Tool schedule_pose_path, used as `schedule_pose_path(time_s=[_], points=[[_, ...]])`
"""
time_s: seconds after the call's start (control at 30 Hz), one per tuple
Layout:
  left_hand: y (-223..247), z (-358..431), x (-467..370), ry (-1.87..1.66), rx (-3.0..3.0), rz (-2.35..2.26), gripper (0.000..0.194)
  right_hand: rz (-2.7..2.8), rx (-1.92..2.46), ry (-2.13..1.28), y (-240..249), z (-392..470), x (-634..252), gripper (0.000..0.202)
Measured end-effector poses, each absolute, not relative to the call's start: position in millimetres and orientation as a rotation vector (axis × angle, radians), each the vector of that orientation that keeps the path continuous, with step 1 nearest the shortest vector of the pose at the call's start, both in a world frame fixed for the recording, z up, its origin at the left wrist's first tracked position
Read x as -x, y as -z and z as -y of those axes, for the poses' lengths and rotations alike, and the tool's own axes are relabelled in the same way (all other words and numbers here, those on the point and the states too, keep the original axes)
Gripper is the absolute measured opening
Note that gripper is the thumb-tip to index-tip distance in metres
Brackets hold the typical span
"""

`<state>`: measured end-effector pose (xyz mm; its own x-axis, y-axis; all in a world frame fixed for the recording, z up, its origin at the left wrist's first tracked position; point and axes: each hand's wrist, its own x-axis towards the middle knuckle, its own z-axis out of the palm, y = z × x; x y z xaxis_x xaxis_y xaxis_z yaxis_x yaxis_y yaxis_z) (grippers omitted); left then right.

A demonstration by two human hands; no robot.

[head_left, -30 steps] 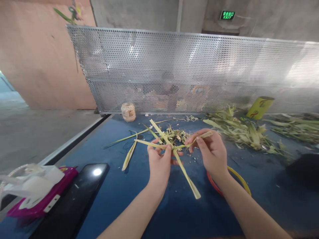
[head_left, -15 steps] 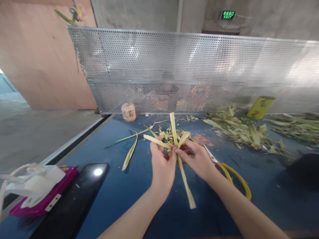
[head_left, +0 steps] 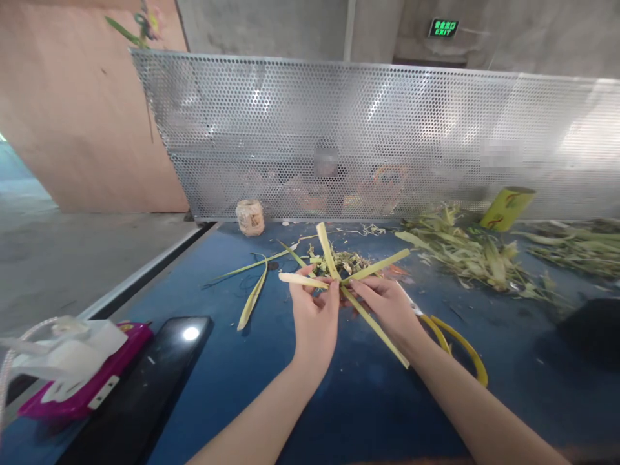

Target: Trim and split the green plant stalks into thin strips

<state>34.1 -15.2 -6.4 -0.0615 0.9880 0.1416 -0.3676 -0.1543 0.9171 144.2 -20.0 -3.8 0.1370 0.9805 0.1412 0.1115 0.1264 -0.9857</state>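
Note:
Pale yellow-green leaf strips point(head_left: 375, 327) cross at a small woven knot in front of me, their ends pointing out in several directions. My left hand point(head_left: 314, 316) pinches them at the crossing between thumb and fingers, and one strip end sticks out to the left over its fingers. Just right of the knot, my right hand point(head_left: 387, 307) has its thumb and fingertips closed on the strip that slants up to the right. Yellow-handled scissors point(head_left: 467, 352) lie beside my right wrist, partly hidden by it. Behind the hands is a heap of leaf scraps point(head_left: 356, 261).
A blue table point(head_left: 232, 394) carries a black phone point(head_left: 150, 381), a magenta power strip point(head_left: 121, 352) with white plugs, a wrapped jar point(head_left: 250, 217), a loose leaf point(head_left: 254, 297), a leaf pile point(head_left: 465, 255) and a yellow-green can point(head_left: 507, 208). A perforated metal screen point(head_left: 290, 116) stands behind.
The right-hand strip, curled over before, now lies straight out to the upper right. The strips have turned: the lower end has swung right and the upper end tilts left.

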Motion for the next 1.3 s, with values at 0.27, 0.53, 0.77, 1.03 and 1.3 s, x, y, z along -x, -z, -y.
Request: schedule_pose_path(time_s=[0.27, 0.53, 0.77, 1.03, 1.3], points=[[11, 7, -34, -1.344, -0.697, -0.751, 0.054, 1.355, 1.336, -0.649, 3, 20, -146, 0.028], [11, 8, -34, -1.304, -0.712, -0.765, 0.042, 1.128, 1.264, -0.918, 2, 17, -146, 0.022], [12, 8, -34, -1.369, -0.714, -0.728, 0.053, 0.924, 1.113, -1.162, 6, 15, -146, 0.027], [12, 5, -34, -1.397, -0.662, -0.707, 0.046, 1.052, 1.068, -1.109, 8, 15, -143, 0.027], [10, 5, -32, -1.406, -0.688, -0.701, 0.044, 1.403, 1.161, -0.815, 11, 16, -146, 0.024]])
